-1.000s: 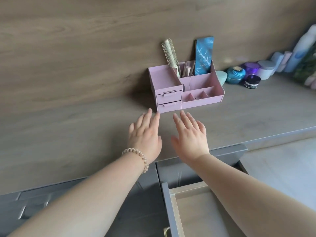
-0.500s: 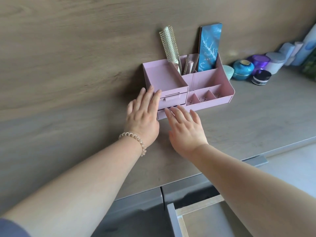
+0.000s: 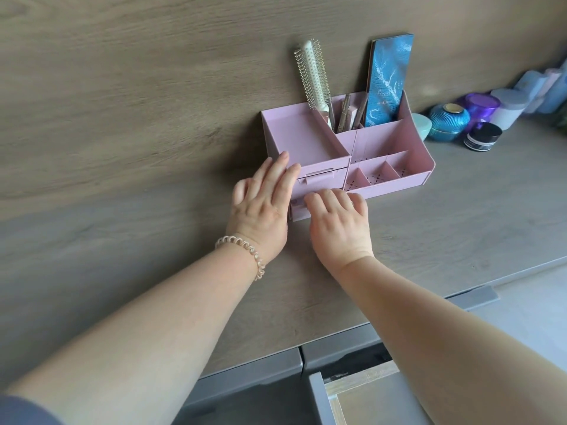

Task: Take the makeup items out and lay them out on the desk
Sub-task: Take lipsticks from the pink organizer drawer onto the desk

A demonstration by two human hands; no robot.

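A pink desk organizer [image 3: 306,139] stands against the wooden wall on the desk [image 3: 153,256]. In its back slots are a round hairbrush [image 3: 313,75], a few slim makeup tubes [image 3: 346,113] and a blue palette [image 3: 388,78]. Two small drawers are at its front left. My left hand [image 3: 264,204] presses flat, fingers straight, on the organizer's left front corner beside the upper drawer [image 3: 319,179]. My right hand [image 3: 340,225] has its fingers curled over the front of the lower drawer [image 3: 296,211], which sticks out slightly. The drawers' contents are hidden.
To the organizer's right stand a mint jar [image 3: 422,125], a teal jar [image 3: 449,122], a black jar [image 3: 483,137], a purple jar [image 3: 481,105], a white jar [image 3: 509,107] and bottles beyond. Below the desk edge a wooden desk drawer [image 3: 362,391] is pulled open.
Both hands reached forward from the desk to the organizer. My left hand settled on its left corner, and my right hand's fingers curled onto the lower drawer.
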